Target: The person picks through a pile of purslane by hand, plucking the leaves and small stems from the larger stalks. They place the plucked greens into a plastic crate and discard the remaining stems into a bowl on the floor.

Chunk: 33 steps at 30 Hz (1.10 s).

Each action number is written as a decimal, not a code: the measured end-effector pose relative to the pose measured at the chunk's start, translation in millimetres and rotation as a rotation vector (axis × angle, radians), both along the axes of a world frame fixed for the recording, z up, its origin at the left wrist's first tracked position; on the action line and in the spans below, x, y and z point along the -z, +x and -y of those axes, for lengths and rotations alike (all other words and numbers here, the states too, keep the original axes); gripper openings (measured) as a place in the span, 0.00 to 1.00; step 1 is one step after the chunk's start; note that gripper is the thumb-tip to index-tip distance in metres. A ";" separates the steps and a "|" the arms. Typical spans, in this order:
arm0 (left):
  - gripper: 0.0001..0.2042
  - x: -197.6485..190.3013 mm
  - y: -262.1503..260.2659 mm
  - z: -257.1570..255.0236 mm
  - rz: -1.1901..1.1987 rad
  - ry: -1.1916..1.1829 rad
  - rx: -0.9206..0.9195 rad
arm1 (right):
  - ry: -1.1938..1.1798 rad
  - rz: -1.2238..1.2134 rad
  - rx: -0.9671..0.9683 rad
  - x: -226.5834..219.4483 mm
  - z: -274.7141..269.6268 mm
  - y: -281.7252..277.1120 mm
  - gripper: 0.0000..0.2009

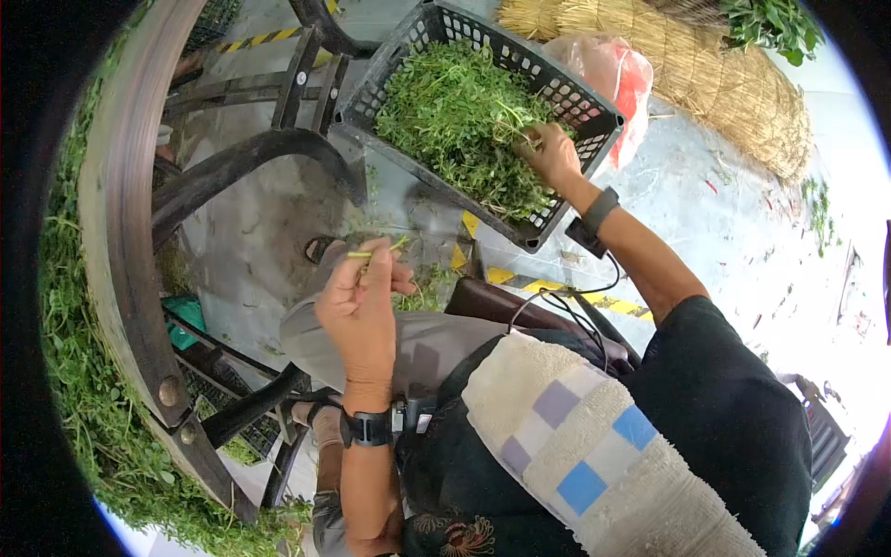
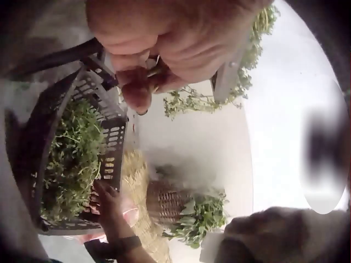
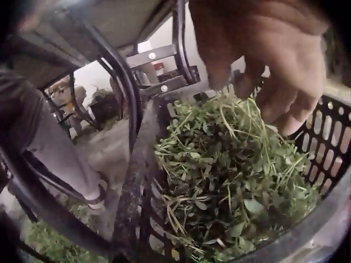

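A dark plastic crate (image 1: 408, 158) holds a heap of leafy green stems (image 1: 455, 111). At the heap's right side is the right hand (image 1: 554, 158), its fingers bent down at the stems; in the right wrist view the hand (image 3: 274, 71) hangs over the greens (image 3: 219, 164), and whether it grips any is unclear. The left hand (image 1: 362, 297) is raised in front of the lap, away from the crate, pinching a short green stem (image 1: 360, 254) between thumb and fingers. In the left wrist view this hand (image 2: 175, 44) is seen close up, a bit of stem at its fingertips.
A round-edged table (image 1: 121, 213) piled with greens (image 1: 83, 371) stands at the left, with dark metal legs below. Behind the crate lie a plastic bag (image 1: 599, 74) and a straw bundle (image 1: 705, 74). A towel (image 1: 575, 436) lies across the person's front.
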<state>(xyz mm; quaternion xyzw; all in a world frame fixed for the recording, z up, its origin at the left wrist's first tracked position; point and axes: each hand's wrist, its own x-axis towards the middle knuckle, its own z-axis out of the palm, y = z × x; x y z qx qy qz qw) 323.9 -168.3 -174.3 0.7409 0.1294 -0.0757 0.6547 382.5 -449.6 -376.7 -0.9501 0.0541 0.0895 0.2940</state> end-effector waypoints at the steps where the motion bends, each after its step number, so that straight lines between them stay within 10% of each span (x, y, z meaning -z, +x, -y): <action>1: 0.08 2.9 -1.6 -4.9 -0.047 -0.026 -0.046 | 0.064 -0.053 0.154 8.6 2.8 8.6 0.25; 7: 0.08 7.9 -3.1 -17.7 -0.088 -0.109 -0.094 | -0.019 0.062 0.353 60.7 6.1 17.0 0.22; 9: 0.08 8.1 -5.5 -19.6 -0.108 -0.127 -0.087 | 0.160 -0.245 0.431 60.1 17.4 18.5 0.18; 13: 0.08 13.8 -5.4 -23.8 -0.134 -0.120 -0.097 | 0.460 -0.025 0.528 58.2 19.3 5.3 0.13; 24: 0.09 11.8 -10.2 -26.9 -0.143 -0.105 -0.106 | 0.074 -0.009 0.375 60.1 -34.1 18.3 0.18; 33: 0.10 22.0 0.3 -13.6 -0.142 -0.195 -0.037 | 0.717 -0.092 -0.115 -82.7 -53.8 25.8 0.10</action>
